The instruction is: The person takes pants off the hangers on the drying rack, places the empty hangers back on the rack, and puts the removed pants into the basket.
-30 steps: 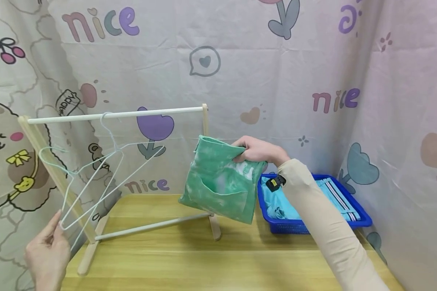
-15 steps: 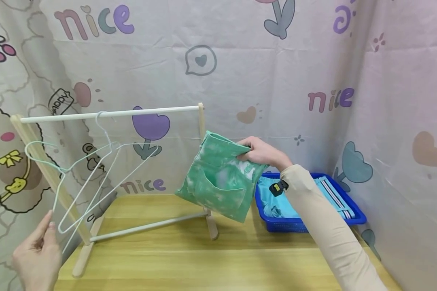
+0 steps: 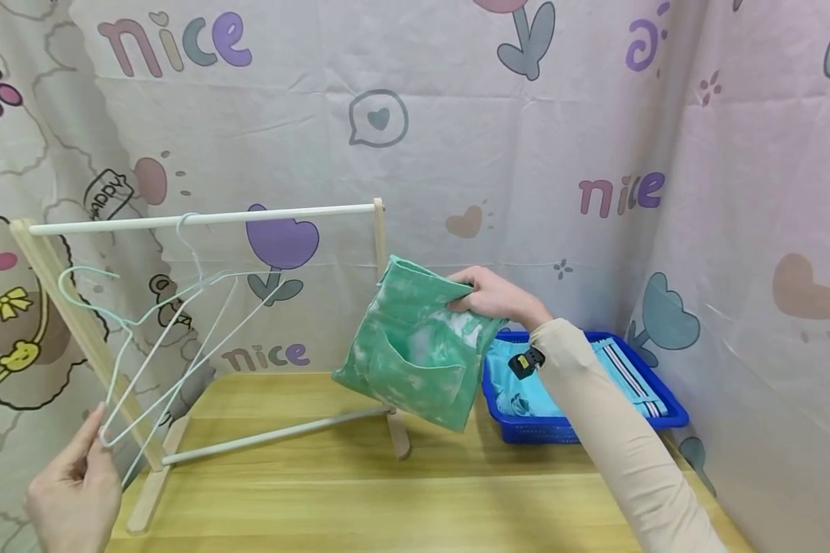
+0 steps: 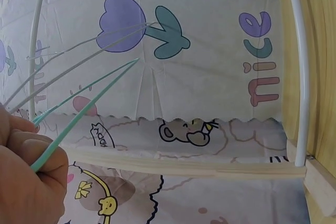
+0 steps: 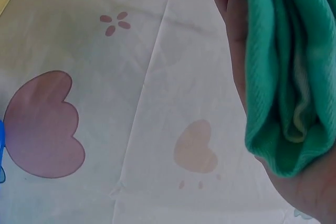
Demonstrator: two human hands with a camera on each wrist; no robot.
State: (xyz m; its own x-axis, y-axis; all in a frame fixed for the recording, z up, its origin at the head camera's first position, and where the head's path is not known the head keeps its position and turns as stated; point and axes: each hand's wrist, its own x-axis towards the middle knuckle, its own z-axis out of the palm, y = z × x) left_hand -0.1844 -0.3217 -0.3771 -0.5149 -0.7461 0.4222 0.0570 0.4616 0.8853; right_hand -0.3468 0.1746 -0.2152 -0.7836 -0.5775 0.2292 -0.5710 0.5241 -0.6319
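Note:
In the head view my left hand [image 3: 76, 488] pinches the lower corner of a mint-green wire hanger [image 3: 97, 309] at the far left, its hook off the rail. The left wrist view shows curled fingers round that hanger's wire [image 4: 98, 100]. A pale hanger [image 3: 199, 265] hangs from the rack's top rail [image 3: 283, 213], partly overlapping the mint one. My right hand [image 3: 491, 292] grips the upper edge of a folded green tie-dyed garment [image 3: 415, 346] with a patch pocket, held up right of the rack. Thick folds of the garment [image 5: 262, 77] cover much of that hand in the right wrist view.
The wood-and-white rack stands at the left of the wooden table [image 3: 415, 511], with a low crossbar [image 3: 283, 434]. Behind my right forearm, a blue basket [image 3: 542, 432] holds light-blue clothes [image 3: 619, 376]. Printed curtains [image 3: 456, 153] enclose the back and sides.
The head view has swung slightly right, so the rack and basket sit further left. The garment has shifted a little right relative to the rack. Both hands keep their holds.

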